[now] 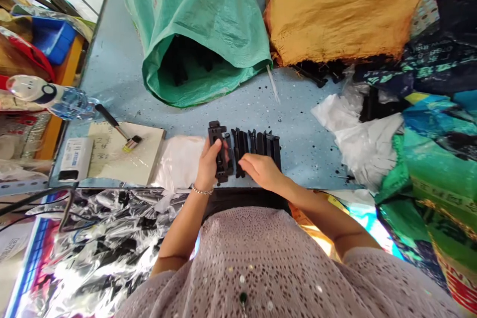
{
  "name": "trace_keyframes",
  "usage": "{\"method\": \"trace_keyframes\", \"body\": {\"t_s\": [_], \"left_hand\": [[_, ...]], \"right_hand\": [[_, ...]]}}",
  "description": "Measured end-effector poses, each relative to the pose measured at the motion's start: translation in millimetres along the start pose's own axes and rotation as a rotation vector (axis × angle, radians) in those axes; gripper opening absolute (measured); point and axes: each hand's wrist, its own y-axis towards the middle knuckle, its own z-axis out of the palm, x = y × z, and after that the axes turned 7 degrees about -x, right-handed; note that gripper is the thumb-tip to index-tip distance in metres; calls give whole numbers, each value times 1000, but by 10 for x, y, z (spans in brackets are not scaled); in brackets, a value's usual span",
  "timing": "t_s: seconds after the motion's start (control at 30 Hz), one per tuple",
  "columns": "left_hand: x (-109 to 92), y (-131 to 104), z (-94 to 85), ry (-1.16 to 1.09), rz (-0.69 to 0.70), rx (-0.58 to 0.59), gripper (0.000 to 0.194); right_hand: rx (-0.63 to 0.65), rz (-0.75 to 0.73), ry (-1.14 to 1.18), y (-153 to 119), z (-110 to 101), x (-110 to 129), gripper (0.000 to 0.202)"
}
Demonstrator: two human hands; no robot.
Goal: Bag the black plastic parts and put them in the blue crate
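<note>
My left hand is closed around a long black plastic part with slots and notched ends, thumb on top. It stands on end just above the blue table near its front edge. My right hand is closed, thumb and fingertips together on the near part of a narrow black plastic strip, the leftmost of a row. Several more black plastic strips lie side by side to its right, partly hidden by that hand. A thin white plastic bag lies left of my left hand.
An open green woven sack with dark pieces inside lies behind my hands. Beyond it is an orange sack. At left are a brush on a cardboard sheet, a white box and a water bottle. Crumpled bags lie right.
</note>
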Motion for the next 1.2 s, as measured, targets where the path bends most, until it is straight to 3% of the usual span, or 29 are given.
{"method": "trace_keyframes", "body": {"t_s": [0.07,0.13,0.23,0.33,0.4,0.5,0.6,0.67,0.7,0.73,0.83,0.9,0.97,1.03,1.13,1.2], "left_hand": [[77,35,-120,100,2,-60,51],[182,104,-182,152,-91,-93,54],[365,219,-114,78,-254,-56,55],[473,278,9,-71,-333,46,52],[458,230,30,-136,-343,131,51],[326,-16,-29,2,-385,316,54],[139,-341,-130,265,-446,594,56],[32,-470,-234,357,-432,706,63],[-5,-488,-306,410,-367,669,64],[-27,-475,-392,495,-250,557,63],[9,-294,-696,919,271,-38,40],[84,-130,-880,1174,477,-300,23],[144,13,-1023,1252,520,-383,10],[162,112,-1127,1148,459,-418,7],[126,175,-1232,867,317,-411,19],[81,157,-1277,745,303,-390,20]], "right_hand": [[-118,46,-172,-178,-43,-150,33],[-143,58,-322,-302,-82,-337,37],[-103,113,-392,-357,-155,-629,46],[-143,167,-407,-282,-299,-805,45],[-192,119,-394,-217,-410,-776,43],[-203,-128,-258,-159,-488,-515,43],[-18,-412,-69,-153,-448,-228,45],[81,-436,11,-148,-418,-155,42],[94,-389,44,-137,-408,-160,39],[87,-313,81,-120,-400,-185,37],[17,-5,276,-35,-325,-271,35],[6,208,536,34,-197,-261,35],[16,390,866,108,-17,-175,36],[22,507,1158,203,181,-40,37],[15,554,1443,426,477,181,37],[60,548,1573,623,690,304,36]]}}
